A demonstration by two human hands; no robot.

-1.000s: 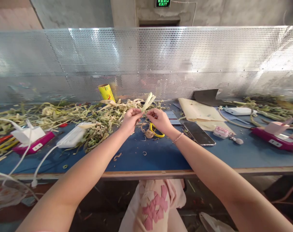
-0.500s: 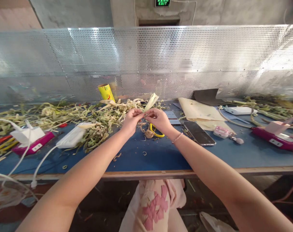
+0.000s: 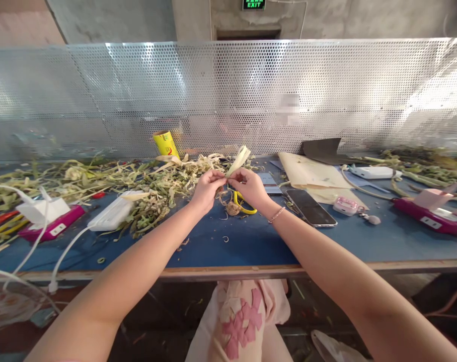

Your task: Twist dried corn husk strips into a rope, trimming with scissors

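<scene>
A pale, folded strip of dried plant leaf points up and away from between my two hands. My left hand pinches at its lower end, thumb and fingers pressed together. From the other side my right hand grips the same end, its fingertips touching those of the left. The exact spot where they meet is hidden by the fingers. Just below lies a small ball of brown twine, beside the yellow handle of what looks like scissors.
Dried leaves and stalks cover the table's left half. A yellow tube stands behind them. To the right lie a phone, an earbud case and brown paper. Magenta power strips and white cables flank both sides. A perforated metal screen rises behind.
The leaf strip has shifted slightly to the right and tilts a little more that way. Both hands stay closed at its base, fingers slightly repositioned.
</scene>
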